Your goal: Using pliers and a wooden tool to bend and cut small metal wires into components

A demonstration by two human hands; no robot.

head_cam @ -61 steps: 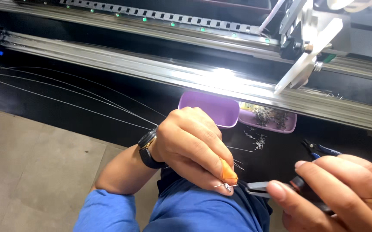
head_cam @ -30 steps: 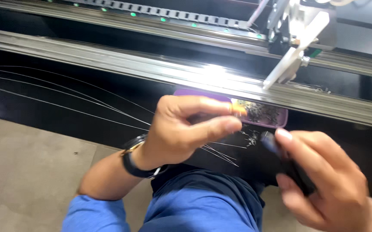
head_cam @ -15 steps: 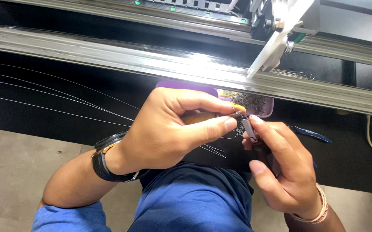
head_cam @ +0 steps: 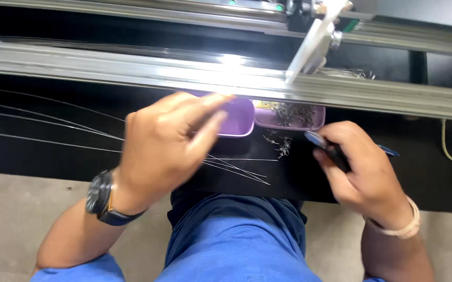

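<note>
The left hand (head_cam: 166, 141) pinches thin wires (head_cam: 236, 168) that run left to right across the black tabletop (head_cam: 38, 151), just before the purple tray (head_cam: 239, 122). The right hand (head_cam: 362, 169), farther right, grips a dark cutter (head_cam: 330, 151).

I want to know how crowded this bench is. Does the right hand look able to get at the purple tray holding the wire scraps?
Probably yes: the right hand, gripping a dark tool, sits just below the purple tray, with nothing between them.
</note>
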